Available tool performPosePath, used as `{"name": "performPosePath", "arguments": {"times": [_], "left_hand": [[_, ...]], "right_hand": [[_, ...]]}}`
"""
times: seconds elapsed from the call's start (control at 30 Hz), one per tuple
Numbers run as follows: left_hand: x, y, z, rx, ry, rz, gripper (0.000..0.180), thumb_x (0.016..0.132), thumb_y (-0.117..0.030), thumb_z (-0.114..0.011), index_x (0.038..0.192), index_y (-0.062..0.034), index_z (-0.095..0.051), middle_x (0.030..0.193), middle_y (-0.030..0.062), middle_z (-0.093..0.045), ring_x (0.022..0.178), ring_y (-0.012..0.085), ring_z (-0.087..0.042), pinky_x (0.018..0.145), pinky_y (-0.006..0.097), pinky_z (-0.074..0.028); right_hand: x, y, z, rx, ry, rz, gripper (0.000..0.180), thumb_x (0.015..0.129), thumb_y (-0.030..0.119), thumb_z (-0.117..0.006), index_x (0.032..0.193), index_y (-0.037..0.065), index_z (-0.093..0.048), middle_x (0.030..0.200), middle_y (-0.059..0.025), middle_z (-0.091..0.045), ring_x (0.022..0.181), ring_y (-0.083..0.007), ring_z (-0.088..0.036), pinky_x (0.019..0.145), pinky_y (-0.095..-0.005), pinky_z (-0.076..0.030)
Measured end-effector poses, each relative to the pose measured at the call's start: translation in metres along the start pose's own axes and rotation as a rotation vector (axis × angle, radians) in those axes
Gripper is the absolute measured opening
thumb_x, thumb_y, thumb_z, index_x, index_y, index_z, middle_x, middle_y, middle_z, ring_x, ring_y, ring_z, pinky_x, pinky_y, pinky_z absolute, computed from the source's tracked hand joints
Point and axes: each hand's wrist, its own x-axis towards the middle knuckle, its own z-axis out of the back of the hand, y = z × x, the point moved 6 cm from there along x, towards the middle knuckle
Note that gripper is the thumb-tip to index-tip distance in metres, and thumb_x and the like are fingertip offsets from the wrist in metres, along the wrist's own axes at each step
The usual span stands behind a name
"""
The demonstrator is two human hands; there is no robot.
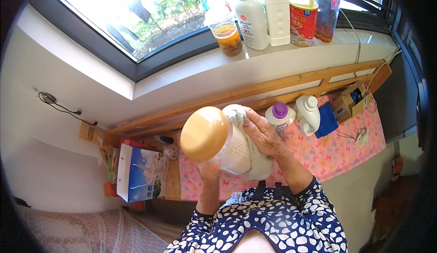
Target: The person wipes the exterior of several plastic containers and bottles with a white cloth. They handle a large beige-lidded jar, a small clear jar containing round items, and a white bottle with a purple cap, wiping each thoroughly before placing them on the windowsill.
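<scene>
The lid (205, 134) looked like smooth, glossy plastic, the jar (235, 153) shiny; the towel (259, 164) was rough, matt cloth, the rail (273, 87) wood, the box (342, 111) matt cardboard.

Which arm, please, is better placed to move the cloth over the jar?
Probably the right grip: it holds the white cloth against the jar, while the left grip, partly hidden, seems to support the jar.

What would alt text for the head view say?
Tan-lidded jar held between the left hand and right hand, with a pale cloth under the right, above a pink patterned cover. Bottles and a red can stand on the windowsill.
</scene>
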Motion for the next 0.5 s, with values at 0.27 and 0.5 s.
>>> {"name": "performPosePath", "arguments": {"times": [0.27, 0.5], "left_hand": [[0.001, 0.012, 0.014, 0.005, 0.052, 0.075, 0.084, 0.082, -0.047, -0.059, 0.143, -0.0015, -0.024, 0.140, 0.0198, -0.039, 0.126, 0.0326, -0.043, 0.103, 0.047, -0.041], [0.037, -0.032, -0.054, 0.128, 0.111, -0.273, 0.078, 0.081, -0.033, -0.060, 0.142, 0.0000, -0.023, 0.138, 0.0175, -0.040, 0.125, 0.0303, -0.044, 0.104, 0.044, -0.038]], "right_hand": [[-0.031, -0.058, -0.009, 0.702, -0.318, -0.304, 0.036, 0.095, 0.027, -0.046, 0.120, 0.003, -0.054, 0.107, -0.0093, -0.061, 0.098, -0.0163, -0.057, 0.088, -0.0295, -0.044], [-0.033, -0.098, -0.010, 1.023, -0.529, -0.258, 0.035, 0.091, 0.027, -0.045, 0.118, 0.005, -0.050, 0.108, -0.0109, -0.061, 0.101, -0.0228, -0.059, 0.091, -0.0353, -0.046]]}}
